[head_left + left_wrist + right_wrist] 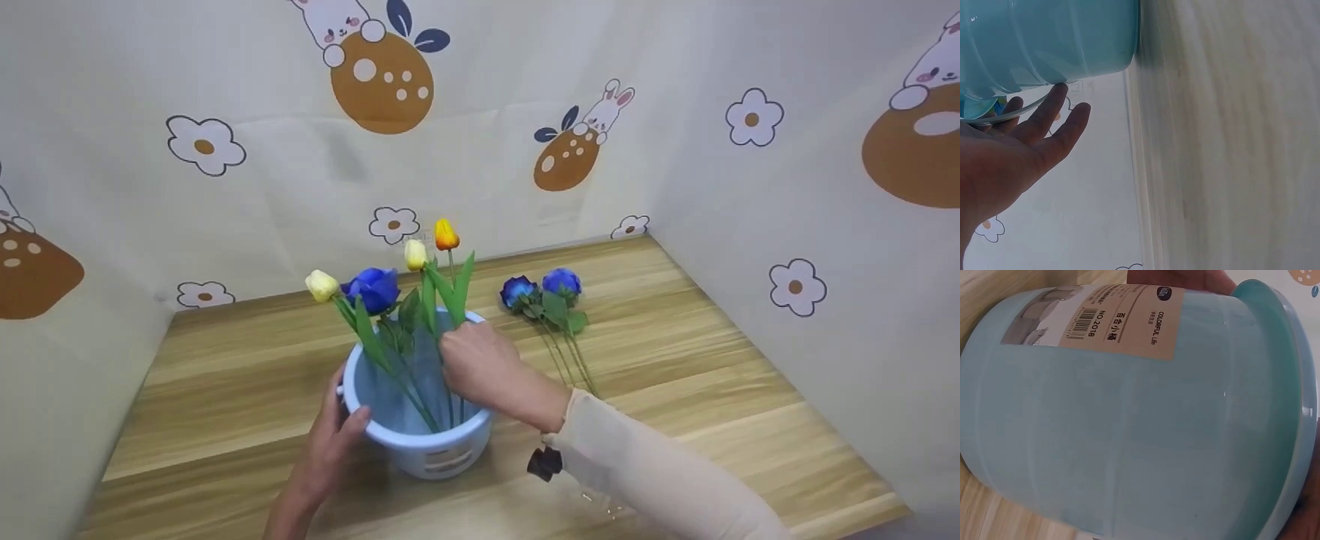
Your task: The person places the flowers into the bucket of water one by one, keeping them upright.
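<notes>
A light blue bucket (pixel 442 450) stands upright on the wooden table. My left hand (pixel 334 435) holds its left side, thumb at the rim and fingers along the outer wall; in the left wrist view fingertips (pixel 1058 93) touch the wall near the thin handle (pixel 1022 109). My right hand (pixel 484 367) is curled at the right rim around the stem of an orange tulip (pixel 447 235); its fingertips are hidden. Beside it rises a pale yellow tulip (pixel 415 255). A blue rose (pixel 373 291) and another pale yellow tulip (pixel 322 286) lean left in the bucket.
Two blue roses (pixel 562 283) lie on the table (pixel 675 360) right of the bucket, stems toward me. Patterned cloth walls (pixel 480 165) enclose the table at the back and sides. A label (pixel 1123 320) is stuck on the bucket. A black bow (pixel 545 463) hangs at my right sleeve.
</notes>
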